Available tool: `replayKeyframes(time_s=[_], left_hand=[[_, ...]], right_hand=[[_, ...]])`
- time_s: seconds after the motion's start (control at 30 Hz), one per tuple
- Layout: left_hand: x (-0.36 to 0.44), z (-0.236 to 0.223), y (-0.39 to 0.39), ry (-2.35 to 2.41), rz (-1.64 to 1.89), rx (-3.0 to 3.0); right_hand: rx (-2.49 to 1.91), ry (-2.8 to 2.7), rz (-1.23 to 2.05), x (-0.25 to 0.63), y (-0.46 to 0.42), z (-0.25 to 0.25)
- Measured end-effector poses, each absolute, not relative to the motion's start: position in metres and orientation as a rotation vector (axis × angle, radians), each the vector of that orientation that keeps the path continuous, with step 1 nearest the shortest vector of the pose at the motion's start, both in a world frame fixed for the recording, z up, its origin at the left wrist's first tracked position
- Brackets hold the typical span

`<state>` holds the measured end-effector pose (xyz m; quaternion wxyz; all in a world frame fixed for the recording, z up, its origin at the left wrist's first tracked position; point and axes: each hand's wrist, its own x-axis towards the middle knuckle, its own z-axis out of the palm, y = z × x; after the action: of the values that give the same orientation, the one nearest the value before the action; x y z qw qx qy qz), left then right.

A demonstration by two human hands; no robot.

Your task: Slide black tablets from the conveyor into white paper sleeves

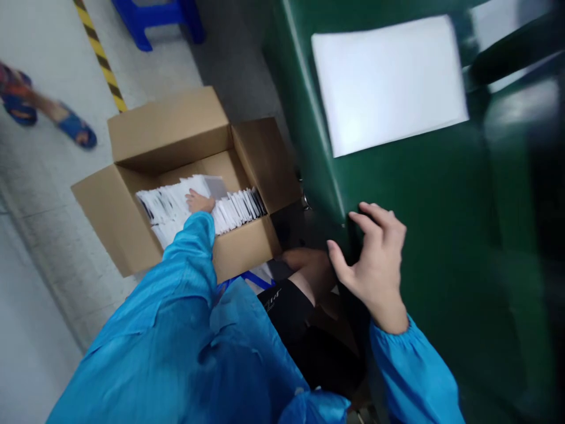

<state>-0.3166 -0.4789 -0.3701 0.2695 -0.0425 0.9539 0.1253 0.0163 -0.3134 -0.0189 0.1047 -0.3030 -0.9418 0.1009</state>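
My left hand (200, 201) reaches down into an open cardboard box (247, 250) on the floor. Its fingers look apart and rest on a row of thin white packets (170, 200); I cannot make out a grip on any one of them. The packets stand on edge in two rows, packed close together. My right hand (375, 259) is at the edge of a green-topped table (441, 235), fingers and thumb spread, holding nothing. Beyond it on the table lies a flat white sheet or stack (388, 85).
Box flaps (267, 165) stick outward, one close to the table's side. A blue plastic stool (161, 17) stands beyond the box. At left, another person's sandalled foot (75, 126) is near yellow-black floor tape (101, 59). A blurred dark object (516, 53) lies at the table's right.
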Motion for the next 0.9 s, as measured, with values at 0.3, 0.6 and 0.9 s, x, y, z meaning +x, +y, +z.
replayKeyframes(time_s=[0.3,0.6,0.9], left_hand=[[-0.254,-0.255,-0.476,2.761,1.204,0.239],[-0.22,-0.022,-0.325,2.186,0.797,2.104],[-0.178,0.021,-0.241,2.361,-0.052,1.966]], right_hand=[[-0.848,-2.738,0.364,0.002,-0.318,-0.027],[-0.795,-2.449,0.642,-0.011,-0.312,-0.033],[-0.725,-1.72,1.103,0.018,-0.3,-0.04]])
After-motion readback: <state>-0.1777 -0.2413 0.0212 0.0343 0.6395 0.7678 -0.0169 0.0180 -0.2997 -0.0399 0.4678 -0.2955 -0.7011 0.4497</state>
